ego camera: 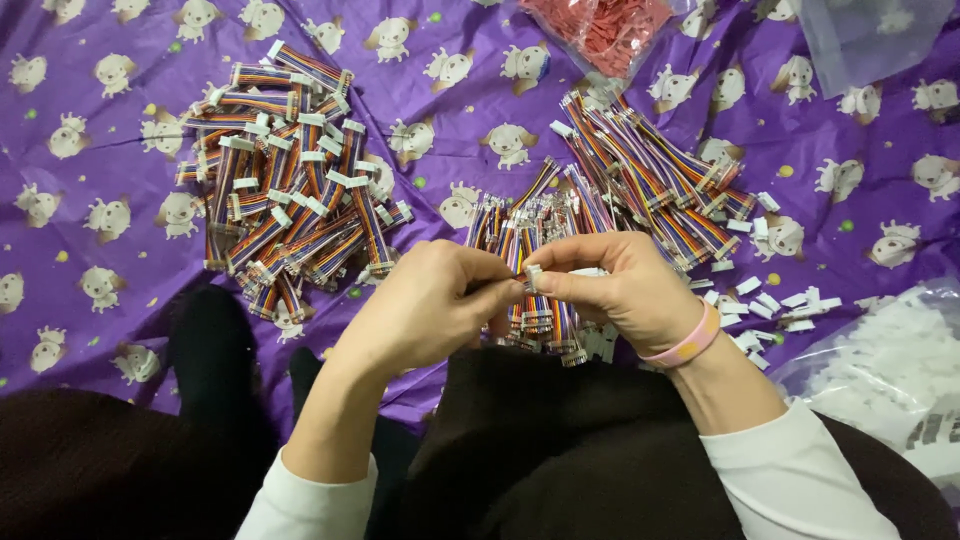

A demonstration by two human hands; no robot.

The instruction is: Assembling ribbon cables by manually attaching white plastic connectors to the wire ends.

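A purple cloth [440,90] printed with cartoon animals covers the surface in front of you. Over it, your left hand [425,305] and right hand [625,290] meet with fingers pinched shut on a small white connector [532,276]. Just behind lies a heap of rainbow ribbon cables [640,180], with a second pile [290,170] well to the left.

Looks like home piecework spot, not factory. Person sits on floor, legs in dark trousers under purple cloth [440,90] with cartoon puppy print, spread as work surface. Heaps of rainbow ribbon cables [290,170] lie on cloth, loose white connectors [770,300] beside, clear plastic bags [880,370] of parts at edges.
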